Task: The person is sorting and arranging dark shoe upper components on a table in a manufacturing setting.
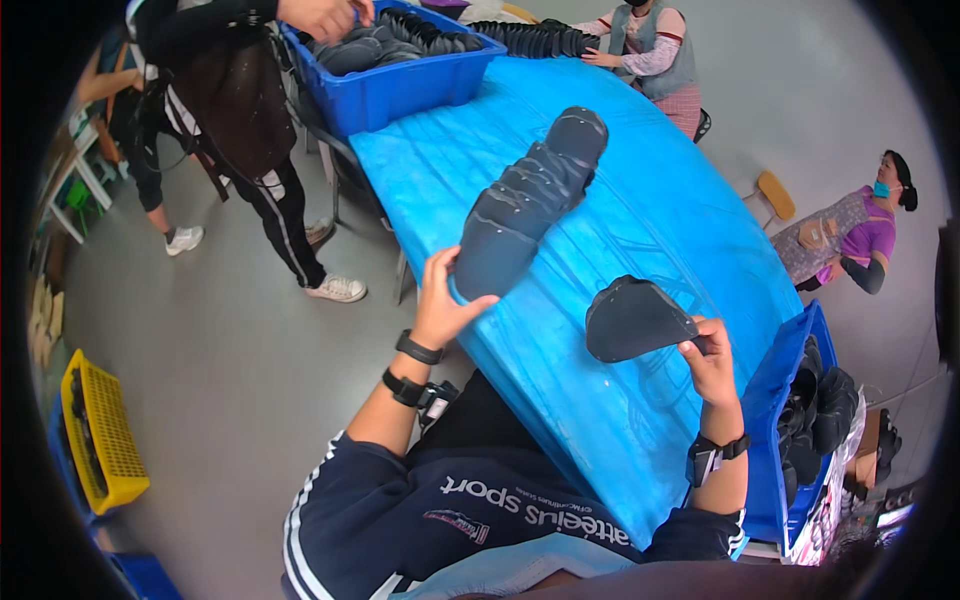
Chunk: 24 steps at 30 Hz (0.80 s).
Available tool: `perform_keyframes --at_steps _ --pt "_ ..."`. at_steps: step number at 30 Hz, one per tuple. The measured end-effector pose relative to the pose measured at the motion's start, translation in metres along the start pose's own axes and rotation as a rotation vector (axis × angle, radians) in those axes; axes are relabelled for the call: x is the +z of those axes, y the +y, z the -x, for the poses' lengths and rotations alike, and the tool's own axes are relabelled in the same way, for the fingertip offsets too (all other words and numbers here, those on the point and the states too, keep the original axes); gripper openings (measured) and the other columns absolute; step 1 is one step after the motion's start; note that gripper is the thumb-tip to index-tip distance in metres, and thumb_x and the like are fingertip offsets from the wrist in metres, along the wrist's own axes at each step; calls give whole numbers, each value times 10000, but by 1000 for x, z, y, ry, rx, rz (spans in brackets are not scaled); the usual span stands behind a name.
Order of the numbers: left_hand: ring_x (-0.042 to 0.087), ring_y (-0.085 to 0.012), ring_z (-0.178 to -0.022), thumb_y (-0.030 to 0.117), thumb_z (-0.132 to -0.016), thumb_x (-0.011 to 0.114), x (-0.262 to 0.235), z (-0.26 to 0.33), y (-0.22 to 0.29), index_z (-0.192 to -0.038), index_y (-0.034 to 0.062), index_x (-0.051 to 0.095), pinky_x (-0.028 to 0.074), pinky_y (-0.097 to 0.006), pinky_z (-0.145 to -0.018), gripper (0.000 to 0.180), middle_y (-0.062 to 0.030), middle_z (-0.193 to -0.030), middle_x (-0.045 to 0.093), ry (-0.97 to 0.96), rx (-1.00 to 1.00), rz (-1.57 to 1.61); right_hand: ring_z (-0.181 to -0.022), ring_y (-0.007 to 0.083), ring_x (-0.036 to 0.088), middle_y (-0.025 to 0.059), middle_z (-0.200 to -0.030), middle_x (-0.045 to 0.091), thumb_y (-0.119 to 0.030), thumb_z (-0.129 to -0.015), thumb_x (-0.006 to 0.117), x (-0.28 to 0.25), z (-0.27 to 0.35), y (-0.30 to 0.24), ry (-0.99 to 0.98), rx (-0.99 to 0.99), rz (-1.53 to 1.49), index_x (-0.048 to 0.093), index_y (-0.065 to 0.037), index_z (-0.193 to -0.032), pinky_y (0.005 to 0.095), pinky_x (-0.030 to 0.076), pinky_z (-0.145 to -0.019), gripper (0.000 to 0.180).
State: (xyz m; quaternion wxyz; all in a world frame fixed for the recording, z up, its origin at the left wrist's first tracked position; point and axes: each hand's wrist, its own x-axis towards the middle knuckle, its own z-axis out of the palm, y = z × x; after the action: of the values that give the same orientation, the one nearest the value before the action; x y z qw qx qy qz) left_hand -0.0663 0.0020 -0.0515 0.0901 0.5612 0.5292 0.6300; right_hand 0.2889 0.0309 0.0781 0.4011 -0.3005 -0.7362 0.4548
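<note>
A long overlapping stack of black curved pads lies on the blue-covered table, running from near my left side toward the far side. My left hand grips the near end of this stack, thumb and fingers around its edges. Away to the right, my right hand pinches a single black half-round pad by its right corner. That pad appears held above the tabletop, apart from the stack. Small pale specks show along the pads' edges. Both my wrists wear black bands.
A blue bin full of black pads stands at the far left, a person's hand above it. Another blue bin with black pads is at my right. Other people stand around the table. A yellow crate sits at far left.
</note>
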Motion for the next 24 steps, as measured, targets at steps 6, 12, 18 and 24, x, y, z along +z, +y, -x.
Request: perform_keyframes --at_steps 6,12,18,24 --pt "470 -326 -939 172 -616 745 30 21 18 -1038 -39 452 400 -365 -804 555 -188 -1012 464 192 42 -290 -1092 280 433 121 -1022 511 13 -782 534 18 -20 27 -203 -59 -14 463 -58 -885 467 256 -984 144" --pt "464 -327 -940 160 -652 714 39 27 27 -1022 -29 469 396 -394 -817 481 -170 -1021 462 234 123 -349 -1193 300 341 132 -1115 492 -15 -799 528 13 -28 48 -159 0 -73 455 -78 -916 481 166 -1018 152" --pt "470 -319 -937 156 -662 703 40 26 23 -1028 -29 469 396 -388 -823 472 -165 -997 476 199 142 -291 -1215 273 314 122 -1187 466 -45 -807 539 14 -40 40 -33 61 -242 445 -101 -937 451 116 -1039 170" --pt "476 -327 -931 139 -658 706 40 29 21 -1022 -35 474 392 -395 -820 465 -170 -979 491 217 176 -319 -1221 261 313 123 -1208 454 -25 -815 524 15 -37 32 -36 -14 -280 442 -103 -937 436 198 -1005 166"
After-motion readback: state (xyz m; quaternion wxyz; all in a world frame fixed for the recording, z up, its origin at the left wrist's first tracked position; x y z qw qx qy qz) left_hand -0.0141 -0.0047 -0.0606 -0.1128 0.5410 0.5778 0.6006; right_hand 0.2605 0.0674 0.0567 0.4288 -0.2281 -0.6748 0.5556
